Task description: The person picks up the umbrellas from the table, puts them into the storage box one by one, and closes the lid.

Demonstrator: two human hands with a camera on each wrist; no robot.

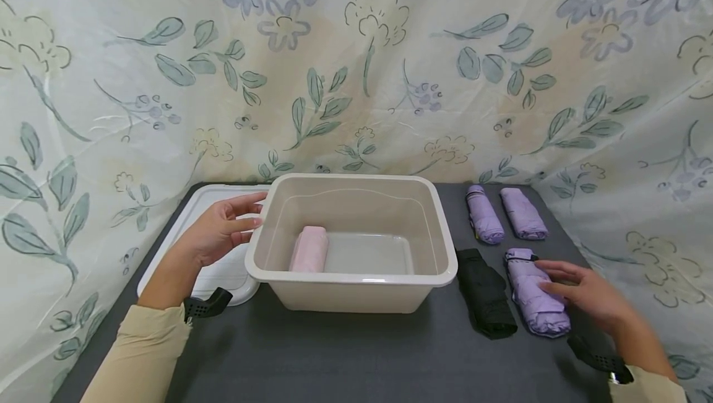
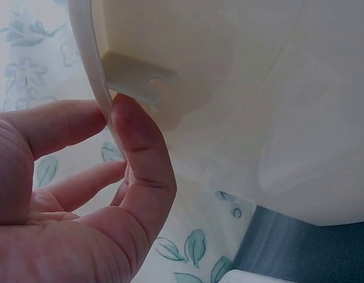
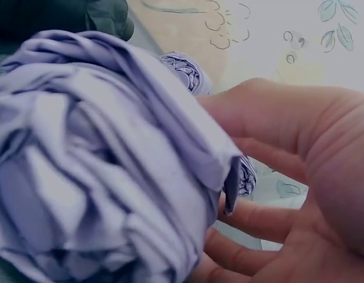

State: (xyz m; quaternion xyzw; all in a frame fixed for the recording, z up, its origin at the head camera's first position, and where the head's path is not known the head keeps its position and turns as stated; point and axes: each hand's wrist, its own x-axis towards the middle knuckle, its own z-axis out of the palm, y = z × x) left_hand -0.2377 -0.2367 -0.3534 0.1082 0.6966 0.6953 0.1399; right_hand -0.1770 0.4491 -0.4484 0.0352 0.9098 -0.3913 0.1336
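At the left end of a beige plastic bin point(image 1: 356, 294), my left hand point(image 1: 225, 226) pinches the rim; the left wrist view has the thumb point(image 2: 143, 153) under the lip and a fingertip against its outer edge. A rolled pink cloth point(image 1: 310, 249) lies inside the bin. On the right, a rolled purple cloth point(image 1: 537, 298) with a dark band near its far end rests on the table. My right hand point(image 1: 590, 294) touches its right side with extended fingers. The right wrist view shows that roll's crumpled end point(image 3: 99, 177) up close.
A rolled black cloth point(image 1: 484, 294) lies between the bin and the near purple roll. Two more purple rolls point(image 1: 486, 214) point(image 1: 525, 213) lie behind. A white lid point(image 1: 203, 285) lies left of the bin on the dark table point(image 1: 345, 353). Floral curtain point(image 1: 356, 81) surrounds the back and sides.
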